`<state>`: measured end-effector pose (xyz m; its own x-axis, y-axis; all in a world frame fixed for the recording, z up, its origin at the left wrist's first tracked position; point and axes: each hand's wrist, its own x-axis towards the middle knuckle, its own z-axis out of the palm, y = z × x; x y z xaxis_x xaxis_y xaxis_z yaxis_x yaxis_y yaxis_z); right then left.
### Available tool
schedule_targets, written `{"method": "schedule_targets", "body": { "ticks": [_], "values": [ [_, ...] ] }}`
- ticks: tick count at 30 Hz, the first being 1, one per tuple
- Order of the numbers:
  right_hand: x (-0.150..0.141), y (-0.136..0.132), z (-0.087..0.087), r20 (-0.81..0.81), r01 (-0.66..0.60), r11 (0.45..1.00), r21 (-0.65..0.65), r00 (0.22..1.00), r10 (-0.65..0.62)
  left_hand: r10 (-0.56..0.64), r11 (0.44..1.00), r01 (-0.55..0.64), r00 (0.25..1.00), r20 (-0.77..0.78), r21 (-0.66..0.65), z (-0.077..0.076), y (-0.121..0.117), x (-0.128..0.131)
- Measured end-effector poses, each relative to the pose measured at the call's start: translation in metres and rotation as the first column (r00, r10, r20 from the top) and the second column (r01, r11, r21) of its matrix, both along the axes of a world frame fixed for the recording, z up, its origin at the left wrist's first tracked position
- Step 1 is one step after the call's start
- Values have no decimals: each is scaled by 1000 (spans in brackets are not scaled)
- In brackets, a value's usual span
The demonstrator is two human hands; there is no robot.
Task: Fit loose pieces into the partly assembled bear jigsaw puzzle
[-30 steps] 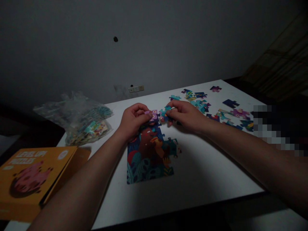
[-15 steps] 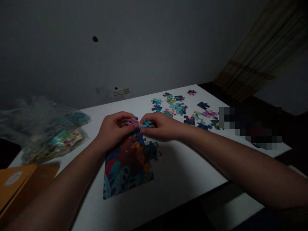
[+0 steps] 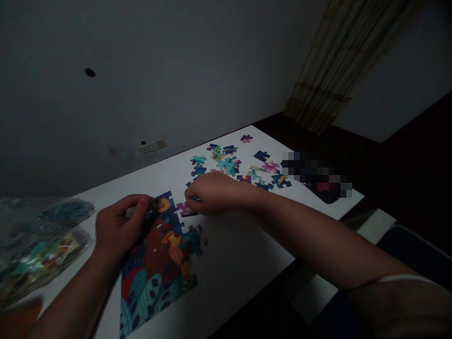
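Observation:
A partly joined jigsaw puzzle (image 3: 155,263) lies on the white table, showing a brown figure with an orange jug. At its upper left edge is my left hand (image 3: 122,223), fingers curled and thumb close to the index finger; whatever lies between the fingertips is hidden. My right hand (image 3: 215,193) is closed at the puzzle's upper right side, gripping a puzzle piece. A purple puzzle piece (image 3: 184,209) shows at its fingertips, close against the joined part, with a bit of teal in the grip.
Loose puzzle pieces (image 3: 228,165) are spread beyond my right hand. A clear plastic bag (image 3: 45,249) with colourful contents sits at left, above an orange object (image 3: 23,315). A dark, pixelated object (image 3: 318,176) lies at the table's right side. A wall socket (image 3: 152,146) is behind.
My hands, close together over the puzzle's top before, have moved apart. The purple piece has come down to the puzzle's right side. The view has turned right.

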<state>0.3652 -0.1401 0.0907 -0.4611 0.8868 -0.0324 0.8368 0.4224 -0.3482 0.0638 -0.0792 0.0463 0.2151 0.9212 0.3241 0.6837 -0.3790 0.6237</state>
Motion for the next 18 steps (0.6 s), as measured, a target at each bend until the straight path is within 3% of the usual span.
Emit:
{"method": "schedule_targets", "body": {
  "ticks": [3,7,10,13,18],
  "values": [
    [17,4,4,-28,51,999,16,998,-51,79,997,-78,995,65,-19,-3,9,-9],
    [42,6,9,-42,138,990,17,990,-137,111,987,-114,993,-30,-111,-2,22,-14],
    [56,8,5,-31,180,984,9,983,-179,-13,984,-13,989,-144,-177,-4,31,-11],
    [64,11,-3,3,217,976,-7,976,-217,-177,977,145,960,-219,-157,-13,36,-10],
    [64,16,-9,24,226,972,-58,974,-225,-375,926,311,826,-421,-214,-26,32,-11]
  ]
}}
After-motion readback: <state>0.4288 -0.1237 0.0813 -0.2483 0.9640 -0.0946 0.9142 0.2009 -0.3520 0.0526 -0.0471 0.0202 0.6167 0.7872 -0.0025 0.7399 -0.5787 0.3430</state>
